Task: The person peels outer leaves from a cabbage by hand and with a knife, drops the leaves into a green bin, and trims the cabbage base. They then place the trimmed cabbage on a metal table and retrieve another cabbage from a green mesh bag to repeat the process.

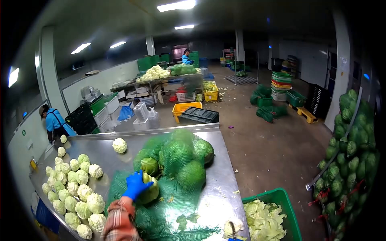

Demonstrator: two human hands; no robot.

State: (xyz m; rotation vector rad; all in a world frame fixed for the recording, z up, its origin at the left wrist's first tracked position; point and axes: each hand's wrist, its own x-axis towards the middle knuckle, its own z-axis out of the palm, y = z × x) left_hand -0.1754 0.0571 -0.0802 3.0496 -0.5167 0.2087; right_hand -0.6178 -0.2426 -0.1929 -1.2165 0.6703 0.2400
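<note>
The left hand (136, 186), gloved in blue, was clamped on a pale green cabbage (150, 194) on the counter (223, 172), just beside larger cabbages (191, 176) in a green net (171, 205). Only a blue sliver of the right hand (236, 239) showed (perhaps near a dark tool (232, 229)), so its grip could not be told. Trimmed cabbages (83, 192) lay to the left; loose leaves (263, 221) filled a green bin (292, 215).

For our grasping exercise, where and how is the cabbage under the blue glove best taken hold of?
Probably around its rounded sides, coming from above and the near side: this cabbage is roundish, another cabbage crowds its far side, while loose net lies nearer.
</note>
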